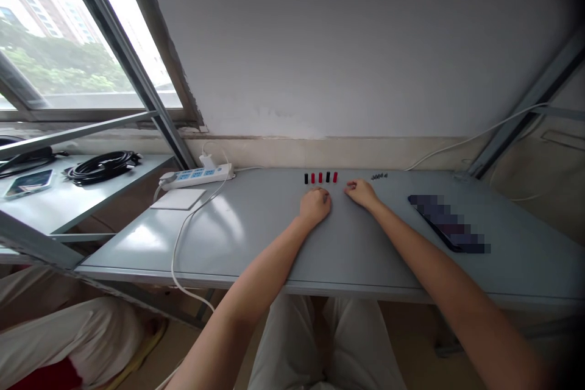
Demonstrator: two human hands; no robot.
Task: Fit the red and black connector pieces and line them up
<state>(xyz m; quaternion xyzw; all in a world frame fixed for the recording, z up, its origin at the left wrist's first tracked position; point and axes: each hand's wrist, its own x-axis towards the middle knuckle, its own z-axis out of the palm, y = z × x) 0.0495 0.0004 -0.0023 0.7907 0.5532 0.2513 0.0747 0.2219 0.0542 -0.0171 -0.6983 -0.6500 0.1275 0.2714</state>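
Item: L hand (pixel 315 206), loosely clenched, resting on tabletop (pixel 269 244), smooth grey sheet w/ soft glare. Sits just nr side of the row; can't tell if anything's inside.

Item: R hand (pixel 362 192), fingers bent, tips close to thumb, low over the top, R of the row. I can't tell from my view if it's pinching a small pc or not.

Item: row of 5 small smooth cylinders, upright, slightly apart, far-centre of tabletop. L to R: black cyl. (pixel 306 178), red cyl. (pixel 313 178), 2nd red cyl. (pixel 320 178), 2nd black cyl. (pixel 328 177), 3rd red cyl. (pixel 335 177).

Item: sm. dark pcs (pixel 379 177), metallic-looking, loose cluster, far side, R of R hand. Exact shape too small to tell.

Item: dark flat slab (pixel 448 223), oblong, pixelated, R side.

Item: power strip (pixel 197 176), white plastic, blue-marked sockets, far L; white plug in it. White cord (pixel 177 244) curves over nr edge.

Item: flat white square (pixel 178 198), matte, just nr side of strip.

Item: black cable coil (pixel 104 167), glossy loops, on L shelf (pixel 86 198).

Backdrop: plain matte wall (pixel 347 42).
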